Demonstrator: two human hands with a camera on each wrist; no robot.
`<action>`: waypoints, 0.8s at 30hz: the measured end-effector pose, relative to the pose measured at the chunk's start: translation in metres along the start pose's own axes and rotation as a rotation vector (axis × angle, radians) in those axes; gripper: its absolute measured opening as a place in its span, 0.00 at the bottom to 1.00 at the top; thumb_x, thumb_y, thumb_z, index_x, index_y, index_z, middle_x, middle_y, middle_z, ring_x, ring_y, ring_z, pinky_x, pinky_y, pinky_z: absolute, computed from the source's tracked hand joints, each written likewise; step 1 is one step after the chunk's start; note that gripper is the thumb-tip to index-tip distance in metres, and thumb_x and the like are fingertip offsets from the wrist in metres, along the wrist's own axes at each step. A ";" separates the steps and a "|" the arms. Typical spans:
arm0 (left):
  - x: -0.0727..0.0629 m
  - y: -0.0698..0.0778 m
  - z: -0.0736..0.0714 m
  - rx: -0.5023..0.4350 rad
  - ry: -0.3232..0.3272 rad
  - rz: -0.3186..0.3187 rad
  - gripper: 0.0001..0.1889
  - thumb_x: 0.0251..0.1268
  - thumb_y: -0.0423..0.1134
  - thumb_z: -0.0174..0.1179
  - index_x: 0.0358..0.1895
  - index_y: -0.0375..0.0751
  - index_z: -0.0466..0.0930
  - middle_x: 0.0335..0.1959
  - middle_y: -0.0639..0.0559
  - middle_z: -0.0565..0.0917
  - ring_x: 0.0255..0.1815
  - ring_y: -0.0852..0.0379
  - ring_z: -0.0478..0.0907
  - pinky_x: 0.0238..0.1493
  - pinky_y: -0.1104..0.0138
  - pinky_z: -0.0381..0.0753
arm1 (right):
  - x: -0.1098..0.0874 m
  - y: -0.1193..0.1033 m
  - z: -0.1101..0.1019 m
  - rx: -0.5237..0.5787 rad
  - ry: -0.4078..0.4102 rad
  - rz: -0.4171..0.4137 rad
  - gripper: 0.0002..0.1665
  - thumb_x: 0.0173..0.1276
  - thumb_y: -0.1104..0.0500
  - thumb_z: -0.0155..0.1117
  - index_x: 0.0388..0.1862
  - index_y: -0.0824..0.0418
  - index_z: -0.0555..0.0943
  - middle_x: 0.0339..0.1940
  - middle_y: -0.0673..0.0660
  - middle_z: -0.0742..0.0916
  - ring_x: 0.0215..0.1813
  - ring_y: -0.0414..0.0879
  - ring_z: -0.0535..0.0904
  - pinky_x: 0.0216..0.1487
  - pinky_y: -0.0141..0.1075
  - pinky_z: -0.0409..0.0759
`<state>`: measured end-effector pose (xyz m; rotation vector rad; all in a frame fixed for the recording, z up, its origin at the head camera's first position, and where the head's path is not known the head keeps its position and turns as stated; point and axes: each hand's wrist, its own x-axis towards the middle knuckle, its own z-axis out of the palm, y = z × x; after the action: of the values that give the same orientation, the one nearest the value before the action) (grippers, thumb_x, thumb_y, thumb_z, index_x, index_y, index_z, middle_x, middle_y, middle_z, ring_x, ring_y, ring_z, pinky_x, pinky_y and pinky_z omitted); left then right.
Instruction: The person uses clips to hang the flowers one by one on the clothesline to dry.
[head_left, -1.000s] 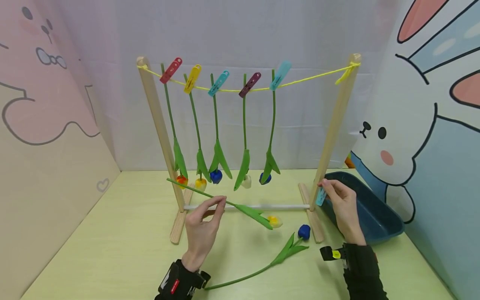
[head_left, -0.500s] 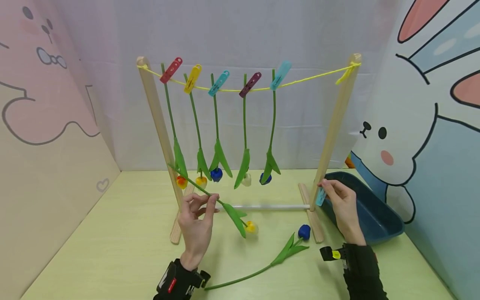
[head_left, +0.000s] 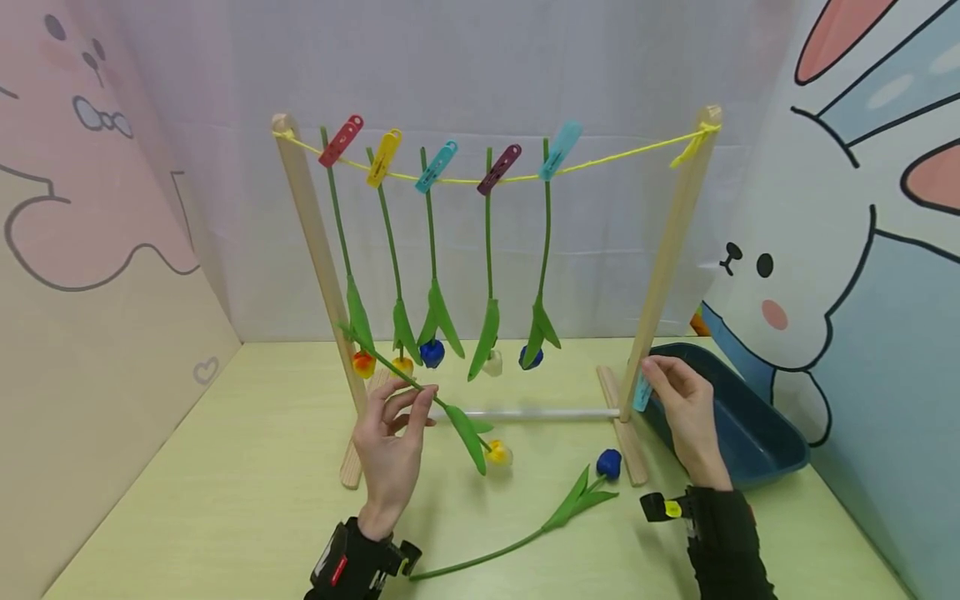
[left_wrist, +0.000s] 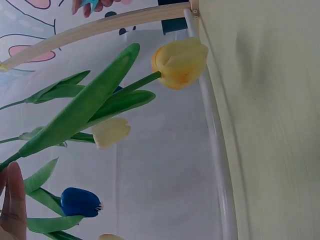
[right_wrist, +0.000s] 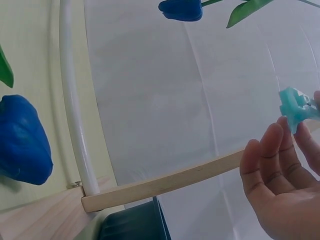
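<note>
My left hand [head_left: 393, 446] pinches the green stem of a yellow artificial tulip [head_left: 497, 452], held above the table with its bloom pointing down to the right. The left wrist view shows that tulip's yellow bloom [left_wrist: 180, 62] and long leaves up close. At the right post, my right hand [head_left: 682, 408] pinches a light blue clothespin [head_left: 642, 392]; the same clothespin [right_wrist: 296, 107] sits at the fingertips in the right wrist view. Below the hands, a blue tulip [head_left: 608, 464] lies on the table, its stem curving toward the left wrist.
A wooden frame [head_left: 678, 225] carries a yellow string [head_left: 626, 155]. Several tulips hang bloom-down from it by coloured clothespins, such as the red clothespin [head_left: 341, 141] and the yellow clothespin [head_left: 385, 157]. A white rod [head_left: 540, 414] joins the posts low down. A dark blue basin [head_left: 780, 450] stands at the right.
My left hand has moved slightly left, and the yellow tulip has shifted left and tilted more steeply, bloom lower. My right hand with the clothespin has stayed almost still.
</note>
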<state>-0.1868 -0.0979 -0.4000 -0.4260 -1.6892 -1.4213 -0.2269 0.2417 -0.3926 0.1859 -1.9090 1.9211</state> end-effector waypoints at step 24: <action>0.002 0.010 0.014 0.014 -0.191 0.050 0.14 0.65 0.19 0.60 0.51 0.34 0.79 0.32 0.40 0.90 0.24 0.62 0.80 0.28 0.77 0.79 | 0.001 -0.001 -0.001 0.025 0.038 0.031 0.16 0.74 0.63 0.62 0.54 0.74 0.79 0.40 0.42 0.87 0.44 0.34 0.82 0.49 0.20 0.79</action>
<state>-0.1862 -0.0822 -0.3920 -0.6088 -1.8257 -1.3670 -0.2276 0.2427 -0.3911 0.1262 -1.8745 1.9556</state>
